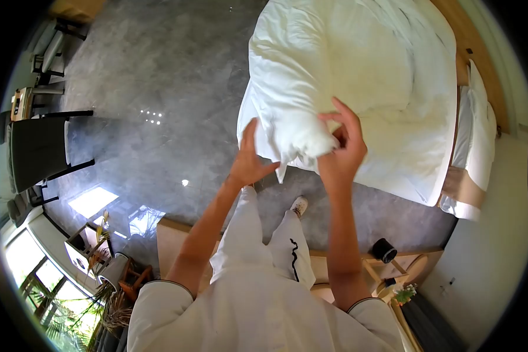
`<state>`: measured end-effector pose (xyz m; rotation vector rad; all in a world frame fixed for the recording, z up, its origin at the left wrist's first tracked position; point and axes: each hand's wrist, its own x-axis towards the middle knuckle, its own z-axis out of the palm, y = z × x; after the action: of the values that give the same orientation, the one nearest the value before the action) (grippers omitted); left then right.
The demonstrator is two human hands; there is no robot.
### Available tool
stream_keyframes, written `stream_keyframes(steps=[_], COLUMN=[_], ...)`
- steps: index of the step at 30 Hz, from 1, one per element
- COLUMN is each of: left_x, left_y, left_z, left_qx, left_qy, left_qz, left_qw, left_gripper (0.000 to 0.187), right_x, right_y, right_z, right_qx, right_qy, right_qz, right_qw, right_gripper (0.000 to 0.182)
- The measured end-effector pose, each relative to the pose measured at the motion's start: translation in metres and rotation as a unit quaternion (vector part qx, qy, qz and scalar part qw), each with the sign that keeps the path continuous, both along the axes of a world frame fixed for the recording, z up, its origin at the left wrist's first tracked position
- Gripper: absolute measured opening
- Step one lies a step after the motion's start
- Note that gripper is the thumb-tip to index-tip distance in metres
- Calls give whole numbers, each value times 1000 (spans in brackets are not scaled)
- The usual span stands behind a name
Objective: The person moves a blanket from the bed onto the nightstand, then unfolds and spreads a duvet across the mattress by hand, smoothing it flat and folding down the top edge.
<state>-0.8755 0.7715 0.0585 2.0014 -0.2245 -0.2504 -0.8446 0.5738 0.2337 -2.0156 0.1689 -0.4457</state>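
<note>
We take the step in hand to be working the white pillow [296,138] at the near corner of the bed [393,88], so we would keep both hands level on that corner and pull evenly, letting the loose cloth hang free rather than bunch. Left of the pillow, our left hand [249,161] is spread, its fingers straight and flat against the pillow's side, touching but not closing on it. The pillow itself sits between the hands, above the bed's near edge and the grey floor [158,88]. Right of it, our right hand [343,146] has its grip pinched together on a fold of the pillow's cloth, thumb meeting fingers.
</note>
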Motion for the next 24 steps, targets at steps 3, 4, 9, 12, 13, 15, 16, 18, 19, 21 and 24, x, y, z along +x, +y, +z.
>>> stream_keyframes(steps=[3,4,9,12,13,15,16,18,19,21,24], left_x=[32,44,95,105,99,94,91,89,90,94,90], left_y=[-33,-33,35,80,87,91,91,88,86,91,90], left_z=[26,28,-5,29,46,72,82,102,113,130,183], left_qx=[-24,-40,2,57,75,95,94,97,115,167,165], left_qy=[-62,-91,-96,-124,-116,-107,-89,-70,-21,55,-28], left_qz=[-58,-63,56,-26,-33,-47,-41,-36,-68,-99,-25], left_qw=[996,993,994,990,990,989,991,992,991,979,986], left_gripper=[127,121,61,53,53,53,50,47,43,35,39], right_x=[32,36,23,-1,-5,-11,-16,-33,-45,-72,-120], right_y=[31,32,8,-7,-11,-16,-16,-25,-27,-27,-29], right_z=[3,4,-20,-46,-61,-95,-111,-162,-177,-201,-247], right_qx=[14,14,-80,-73,-68,-69,-54,-75,-70,-51,-57], right_qy=[-10,-16,-11,28,17,6,1,23,24,83,147], right_qz=[41,39,118,124,128,107,92,99,98,131,106], right_qw=[999,999,990,989,989,992,994,992,992,987,982], right_gripper=[63,63,72,76,77,77,78,103,103,117,144])
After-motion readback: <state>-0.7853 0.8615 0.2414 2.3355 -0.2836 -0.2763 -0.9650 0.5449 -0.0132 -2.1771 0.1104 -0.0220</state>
